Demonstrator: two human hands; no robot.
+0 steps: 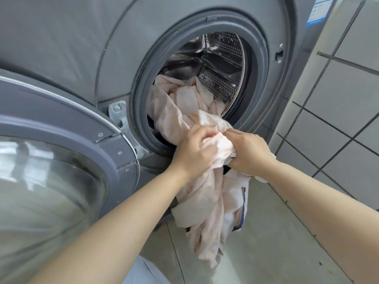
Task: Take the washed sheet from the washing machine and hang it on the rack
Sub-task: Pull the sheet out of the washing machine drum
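Item: pink bedsheet (205, 193), which ran lengthwise from the drum (221, 64) over the door seal's lower edge toward the floor; my left hand (192, 152) and right hand (249, 153) both gripped its bunched middle.

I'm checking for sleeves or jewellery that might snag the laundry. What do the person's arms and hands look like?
Both forearms are bare, with no sleeves showing. The left hand and right hand wear no gloves, and no rings, watch or bracelet are visible.

The sheet (202, 201) trails from the washing machine (86, 48) drum over its rim, door (61, 144) at left.
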